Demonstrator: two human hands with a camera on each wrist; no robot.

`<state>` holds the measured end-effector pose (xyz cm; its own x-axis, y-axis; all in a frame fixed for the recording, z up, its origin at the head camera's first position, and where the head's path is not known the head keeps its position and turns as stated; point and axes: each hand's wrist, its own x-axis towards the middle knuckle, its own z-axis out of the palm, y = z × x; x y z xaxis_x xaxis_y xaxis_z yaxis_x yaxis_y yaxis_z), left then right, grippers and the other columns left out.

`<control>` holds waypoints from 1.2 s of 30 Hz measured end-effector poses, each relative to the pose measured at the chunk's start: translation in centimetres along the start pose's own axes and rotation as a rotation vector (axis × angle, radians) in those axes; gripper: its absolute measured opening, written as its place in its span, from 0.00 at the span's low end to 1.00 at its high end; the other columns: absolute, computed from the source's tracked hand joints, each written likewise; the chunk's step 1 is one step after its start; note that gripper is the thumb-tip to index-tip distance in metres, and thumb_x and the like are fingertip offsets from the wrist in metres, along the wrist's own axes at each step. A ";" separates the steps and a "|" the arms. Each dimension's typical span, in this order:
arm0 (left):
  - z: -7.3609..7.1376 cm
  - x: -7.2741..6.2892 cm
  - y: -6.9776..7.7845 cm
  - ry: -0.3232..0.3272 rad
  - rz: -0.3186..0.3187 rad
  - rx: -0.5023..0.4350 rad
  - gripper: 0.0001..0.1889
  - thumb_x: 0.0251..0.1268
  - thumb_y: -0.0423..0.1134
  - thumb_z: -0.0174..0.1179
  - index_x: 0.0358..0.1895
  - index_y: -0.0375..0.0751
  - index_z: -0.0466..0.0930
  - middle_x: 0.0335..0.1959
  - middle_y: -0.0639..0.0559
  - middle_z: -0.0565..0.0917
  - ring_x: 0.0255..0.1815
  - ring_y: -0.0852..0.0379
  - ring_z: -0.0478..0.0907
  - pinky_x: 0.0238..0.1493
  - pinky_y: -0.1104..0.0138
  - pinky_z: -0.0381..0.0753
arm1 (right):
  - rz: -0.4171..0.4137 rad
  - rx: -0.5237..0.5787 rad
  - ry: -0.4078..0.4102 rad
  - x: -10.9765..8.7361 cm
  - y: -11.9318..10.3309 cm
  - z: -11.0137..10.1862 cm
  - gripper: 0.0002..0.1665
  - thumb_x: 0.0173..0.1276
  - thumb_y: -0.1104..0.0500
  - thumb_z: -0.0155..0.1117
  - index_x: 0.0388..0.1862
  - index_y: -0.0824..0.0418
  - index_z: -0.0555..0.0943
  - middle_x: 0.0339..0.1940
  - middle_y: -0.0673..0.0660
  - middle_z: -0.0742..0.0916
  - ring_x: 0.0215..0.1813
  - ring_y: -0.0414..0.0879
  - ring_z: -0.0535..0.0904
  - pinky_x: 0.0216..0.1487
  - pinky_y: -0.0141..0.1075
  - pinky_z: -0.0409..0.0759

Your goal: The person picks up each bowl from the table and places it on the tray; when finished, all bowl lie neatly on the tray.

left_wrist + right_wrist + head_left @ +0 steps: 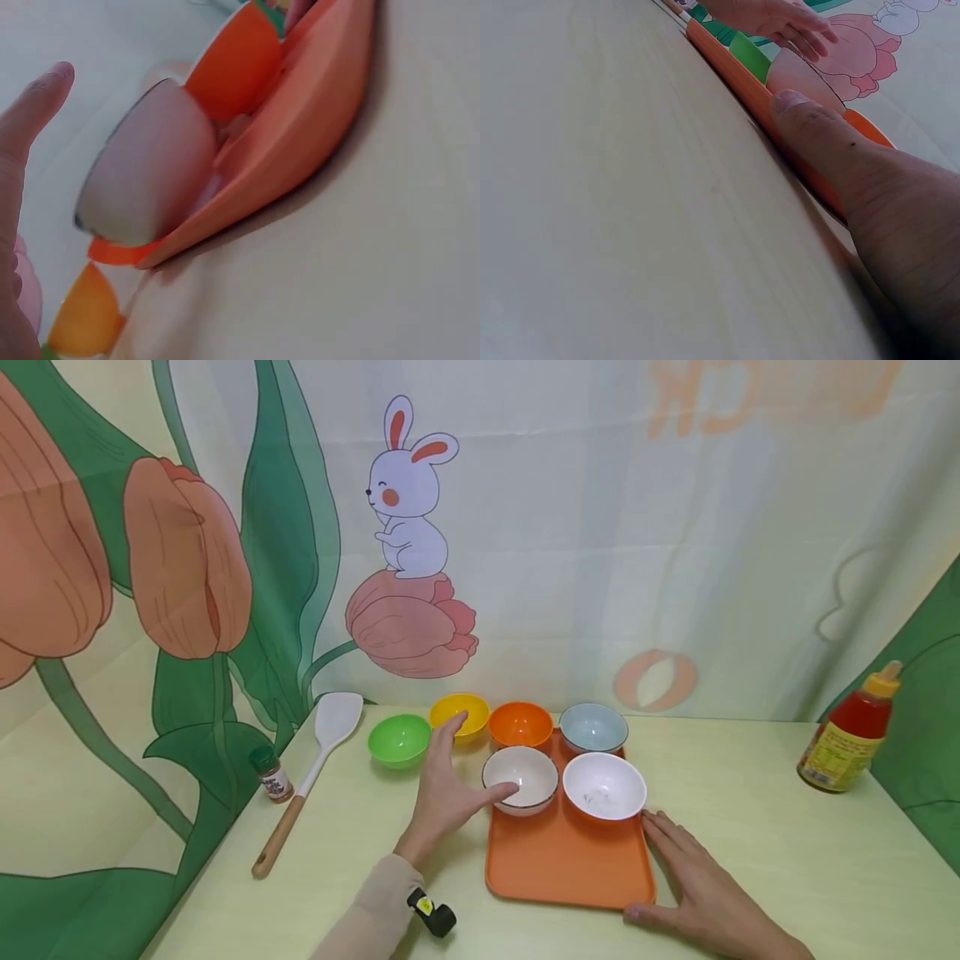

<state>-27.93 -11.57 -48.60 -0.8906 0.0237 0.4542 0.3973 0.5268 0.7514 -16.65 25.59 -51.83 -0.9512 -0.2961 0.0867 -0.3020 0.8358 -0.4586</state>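
Note:
My left hand [447, 789] is spread beside a cream bowl with a dark rim [520, 781], its thumb overlapping that bowl in the head view. In the left wrist view, the raised thumb [41, 101] stands apart from the bowl's side [150, 165]. The cream bowl and a bowl white inside and orange outside [604, 785] sit side by side on an orange tray [570, 868]. My right hand [701, 893] rests at the tray's right edge, fingers along the side and thumb by the front corner. In the right wrist view, the straight thumb [817, 131] lies against the rim.
An orange bowl [521, 725] and a pale blue bowl [593, 728] stand at the tray's back; yellow [459, 717] and green [400, 742] bowls are to its left. Further left lie a white spatula [321, 760] and a spice jar [272, 774]. A red sauce bottle [849, 735] stands far right.

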 end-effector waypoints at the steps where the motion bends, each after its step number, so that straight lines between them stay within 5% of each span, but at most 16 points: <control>1: -0.4 0.2 -0.1 0.017 0.008 0.001 0.66 0.42 0.57 0.93 0.87 0.54 0.62 0.85 0.53 0.68 0.85 0.46 0.67 0.86 0.40 0.69 | -0.003 0.000 0.002 0.0 0.0 0.0 0.82 0.55 0.12 0.73 0.91 0.65 0.60 0.91 0.68 0.64 0.88 0.70 0.61 0.79 0.73 0.72; 17: -6.7 2.5 -3.3 0.204 0.032 0.058 0.65 0.45 0.57 0.92 0.88 0.51 0.61 0.84 0.46 0.67 0.83 0.42 0.66 0.85 0.35 0.68 | 0.044 0.005 -0.036 0.2 -0.2 0.1 0.83 0.54 0.11 0.72 0.92 0.63 0.59 0.92 0.67 0.63 0.89 0.71 0.58 0.79 0.75 0.71; 27: -8.5 2.8 -7.4 0.180 -0.085 0.059 0.62 0.51 0.55 0.89 0.89 0.54 0.61 0.87 0.48 0.63 0.86 0.42 0.62 0.84 0.33 0.67 | 0.037 0.006 -0.024 0.0 -0.1 0.0 0.83 0.55 0.12 0.73 0.92 0.63 0.59 0.92 0.66 0.63 0.89 0.70 0.57 0.79 0.74 0.71; 36: -8.2 2.3 -9.1 0.122 -0.257 0.016 0.70 0.54 0.57 0.88 0.93 0.52 0.45 0.92 0.43 0.55 0.87 0.37 0.59 0.88 0.36 0.63 | 0.032 0.009 -0.021 0.1 -0.2 0.0 0.83 0.55 0.12 0.72 0.92 0.63 0.59 0.92 0.66 0.63 0.89 0.70 0.58 0.80 0.74 0.70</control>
<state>-31.76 -23.23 -50.45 -0.9279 -0.2145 0.3049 0.1577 0.5153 0.8424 -16.67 25.44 -51.70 -0.9588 -0.2791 0.0531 -0.2708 0.8409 -0.4686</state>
